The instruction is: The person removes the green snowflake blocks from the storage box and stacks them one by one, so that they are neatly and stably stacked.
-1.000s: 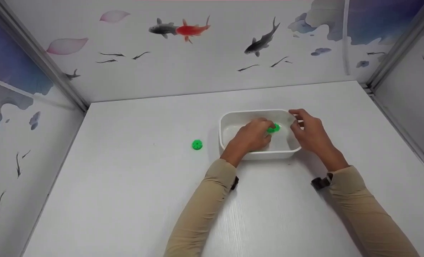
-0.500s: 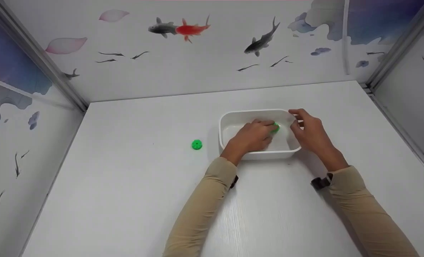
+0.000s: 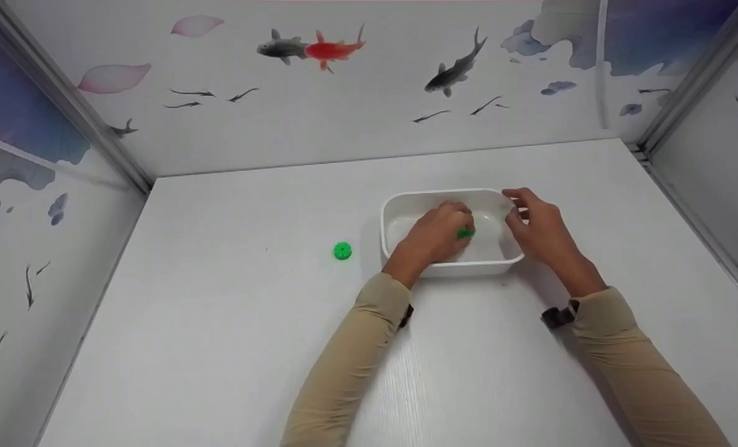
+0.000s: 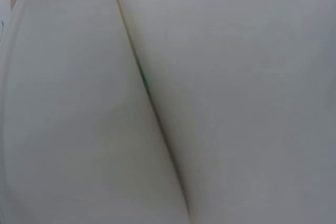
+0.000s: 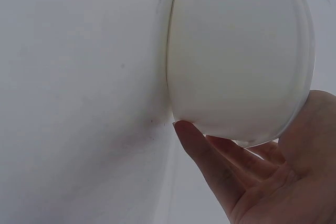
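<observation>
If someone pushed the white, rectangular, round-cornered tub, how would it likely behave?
The tub would probably slide rather than tip: it looks low and broad-based. The smooth-looking white table might offer little friction, though the person's right hand at the tub's end could steady it. It seems fairly stiff, showing no obvious bend under that hand.

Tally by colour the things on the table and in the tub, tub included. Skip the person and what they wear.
Green: 2 in sight, a small disc on the table and a piece in the left hand; the hand may hide more.
White: 1, the tub.
Total: 3 in sight.
</observation>
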`<act>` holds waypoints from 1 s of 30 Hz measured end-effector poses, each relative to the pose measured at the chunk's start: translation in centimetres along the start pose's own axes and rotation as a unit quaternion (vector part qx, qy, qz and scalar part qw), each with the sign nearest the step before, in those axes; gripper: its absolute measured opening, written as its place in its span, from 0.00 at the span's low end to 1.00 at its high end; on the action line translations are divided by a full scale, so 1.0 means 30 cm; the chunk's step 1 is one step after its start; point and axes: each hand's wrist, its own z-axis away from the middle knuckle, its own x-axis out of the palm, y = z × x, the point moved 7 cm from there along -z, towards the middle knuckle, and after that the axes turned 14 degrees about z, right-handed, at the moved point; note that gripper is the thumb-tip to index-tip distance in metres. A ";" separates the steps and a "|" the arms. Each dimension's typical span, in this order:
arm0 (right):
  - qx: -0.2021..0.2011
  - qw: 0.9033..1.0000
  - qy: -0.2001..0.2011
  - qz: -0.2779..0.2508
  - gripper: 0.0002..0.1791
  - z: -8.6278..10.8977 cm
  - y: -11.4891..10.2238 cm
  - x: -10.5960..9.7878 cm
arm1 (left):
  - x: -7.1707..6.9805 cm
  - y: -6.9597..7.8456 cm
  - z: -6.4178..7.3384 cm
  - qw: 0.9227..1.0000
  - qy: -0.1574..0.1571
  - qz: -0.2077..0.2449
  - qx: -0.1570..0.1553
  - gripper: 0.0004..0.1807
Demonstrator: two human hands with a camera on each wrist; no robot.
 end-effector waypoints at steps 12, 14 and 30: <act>-0.017 1.000 0.017 0.001 0.27 0.004 -0.004 -0.002 | 0.006 -0.014 0.004 0.998 -0.012 0.046 -0.042 0.10; -0.021 1.000 0.020 0.002 0.27 0.006 -0.004 -0.002 | 0.007 -0.015 0.005 0.997 -0.016 0.053 -0.052 0.12; -0.019 1.000 0.014 0.000 0.27 0.006 -0.001 -0.001 | 0.011 -0.034 0.010 0.997 -0.014 0.009 -0.080 0.23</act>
